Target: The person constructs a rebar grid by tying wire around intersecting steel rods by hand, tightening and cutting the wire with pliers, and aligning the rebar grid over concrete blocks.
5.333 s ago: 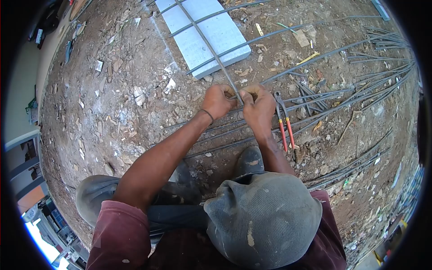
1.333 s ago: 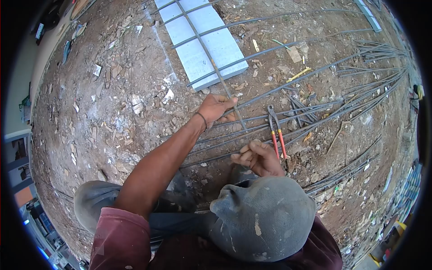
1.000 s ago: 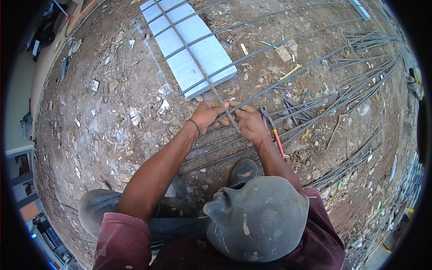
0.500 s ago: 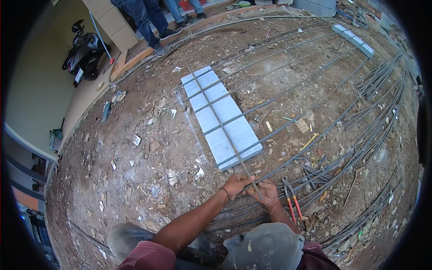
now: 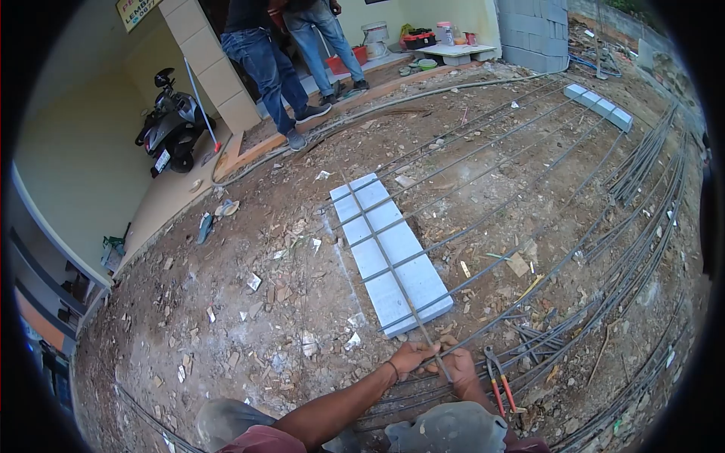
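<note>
My left hand is closed, its fingers pinched at the near end of a crosswise steel rod. Close beside it, my right hand is curled around the same rod end from the other side. Any small item between the fingertips is hidden. The rod lies across several long rebars, all resting on pale concrete blocks. To the right of my right hand, red-handled pliers lie on the ground.
Loose rebar bundles curve along the right side. Short rod pieces lie near the pliers. More blocks prop the far rebar ends. Two people stand by the doorway, left of stacked grey blocks. A motorbike is parked left.
My view has tilted upward, so the blocks, rods and hands sit lower in the picture and more of the doorway shows. Both hands stay at the rod's near end.
</note>
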`<state>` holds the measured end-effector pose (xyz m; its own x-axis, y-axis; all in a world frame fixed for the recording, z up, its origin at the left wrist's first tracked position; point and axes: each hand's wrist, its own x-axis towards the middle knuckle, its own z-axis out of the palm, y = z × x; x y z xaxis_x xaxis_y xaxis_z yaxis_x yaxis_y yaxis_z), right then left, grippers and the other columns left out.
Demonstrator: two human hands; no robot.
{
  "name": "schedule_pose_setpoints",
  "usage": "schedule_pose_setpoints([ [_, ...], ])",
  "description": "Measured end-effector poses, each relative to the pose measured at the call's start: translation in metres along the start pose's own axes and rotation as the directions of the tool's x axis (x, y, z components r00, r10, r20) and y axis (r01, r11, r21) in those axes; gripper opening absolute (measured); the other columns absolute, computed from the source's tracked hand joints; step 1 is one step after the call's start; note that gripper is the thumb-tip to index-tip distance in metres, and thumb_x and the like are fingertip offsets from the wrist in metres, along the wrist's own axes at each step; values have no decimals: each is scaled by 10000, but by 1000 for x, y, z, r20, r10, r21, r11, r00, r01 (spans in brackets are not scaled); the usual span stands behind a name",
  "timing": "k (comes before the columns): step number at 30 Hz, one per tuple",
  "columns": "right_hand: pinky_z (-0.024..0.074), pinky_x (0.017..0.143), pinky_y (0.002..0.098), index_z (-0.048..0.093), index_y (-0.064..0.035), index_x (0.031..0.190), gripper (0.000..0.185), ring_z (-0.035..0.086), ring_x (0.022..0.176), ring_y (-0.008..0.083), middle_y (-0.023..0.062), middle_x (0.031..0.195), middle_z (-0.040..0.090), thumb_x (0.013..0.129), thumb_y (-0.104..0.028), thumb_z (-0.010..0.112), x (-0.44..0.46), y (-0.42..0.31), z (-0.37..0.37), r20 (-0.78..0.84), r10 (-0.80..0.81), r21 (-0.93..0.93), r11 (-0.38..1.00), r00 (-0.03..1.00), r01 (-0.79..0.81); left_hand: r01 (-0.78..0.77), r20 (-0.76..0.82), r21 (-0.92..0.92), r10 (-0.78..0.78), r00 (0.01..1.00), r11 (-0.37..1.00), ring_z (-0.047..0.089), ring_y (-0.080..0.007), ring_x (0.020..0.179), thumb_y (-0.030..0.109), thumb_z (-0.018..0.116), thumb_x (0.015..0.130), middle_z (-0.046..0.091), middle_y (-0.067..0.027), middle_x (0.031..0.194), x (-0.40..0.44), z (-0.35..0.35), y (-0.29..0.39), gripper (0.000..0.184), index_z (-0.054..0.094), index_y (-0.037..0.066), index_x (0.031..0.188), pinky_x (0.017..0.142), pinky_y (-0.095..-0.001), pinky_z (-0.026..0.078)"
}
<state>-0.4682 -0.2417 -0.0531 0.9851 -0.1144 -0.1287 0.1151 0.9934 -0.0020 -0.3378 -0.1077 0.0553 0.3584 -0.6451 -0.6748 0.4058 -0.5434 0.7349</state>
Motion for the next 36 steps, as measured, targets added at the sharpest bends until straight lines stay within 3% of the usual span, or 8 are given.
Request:
schedule_pose_setpoints([
  [7, 554, 844, 598, 570, 39, 1128, 227, 649, 1076, 397, 230, 1157, 644, 908, -20, 559, -35, 15, 71, -181, -255, -108, 965, 950, 238, 4, 58, 18, -5, 998, 1000, 723, -101, 731, 373, 686, 1001, 755, -67, 911, 4, -4, -4, 360, 723, 18, 1044, 462, -223, 432],
  [13, 617, 736, 431, 586, 52, 1093, 243, 719, 865, 303, 227, 1046, 689, 882, 23, 702, -19, 14, 100, -420, -375, -623, 781, 826, 37, -5, 80, -25, 7, 997, 1000, 753, -148, 825, 379, 660, 1016, 758, -79, 1003, 2, -5, -3, 360, 707, 25, 1064, 482, -235, 437],
  [19, 571, 631, 337, 639, 19, 991, 215, 711, 727, 235, 132, 817, 699, 839, -10, 787, -16, 8, 98, -370, -319, -608, 793, 872, 32, -12, 84, -13, 13, 996, 1000, 756, -172, 839, 399, 657, 1012, 754, -88, 1020, 5, -7, -9, 377, 694, 29, 1074, 511, -245, 442],
  [23, 570, 591, 335, 648, 30, 953, 152, 695, 701, 217, 139, 824, 697, 845, 11, 753, -6, 10, 74, -358, -360, -680, 733, 862, 23, 14, 55, 29, -16, 998, 999, 758, -169, 835, 395, 659, 1012, 758, -85, 996, 2, -6, -6, 376, 692, 25, 1073, 504, -238, 433],
  [26, 649, 561, 456, 608, 73, 1037, 153, 707, 695, 313, 217, 934, 674, 885, 72, 608, 3, 20, 84, -420, -511, -832, 548, 750, -92, -45, 61, -16, 46, 997, 999, 752, -158, 792, 378, 662, 1013, 762, -83, 944, -5, -2, 0, 373, 700, 10, 1065, 489, -237, 426],
  [29, 640, 578, 442, 626, 65, 1026, 149, 708, 725, 310, 210, 939, 671, 891, 49, 564, 5, 16, 97, -619, -400, -653, 740, 676, -160, -61, 32, -30, 62, 998, 998, 730, -138, 720, 361, 665, 1015, 761, -83, 889, -2, 0, -7, 368, 711, -3, 1051, 474, -240, 423],
  [31, 640, 617, 453, 630, 66, 1047, 152, 715, 785, 327, 210, 956, 676, 918, 4, 576, 6, 3, 66, -457, -76, -479, 860, 886, -173, -93, 43, -60, 95, 995, 994, 705, -121, 668, 352, 668, 1015, 760, -87, 873, 0, -2, -9, 361, 721, -5, 1033, 468, -239, 427],
  [36, 628, 767, 467, 649, 66, 1091, 162, 703, 891, 322, 184, 1018, 685, 959, -27, 644, -16, -7, 84, -352, -73, -476, 872, 933, -111, -42, 26, -10, 42, 999, 999, 710, -115, 664, 335, 659, 1024, 750, -84, 822, -2, -4, -5, 346, 713, -5, 994, 462, -228, 441],
])
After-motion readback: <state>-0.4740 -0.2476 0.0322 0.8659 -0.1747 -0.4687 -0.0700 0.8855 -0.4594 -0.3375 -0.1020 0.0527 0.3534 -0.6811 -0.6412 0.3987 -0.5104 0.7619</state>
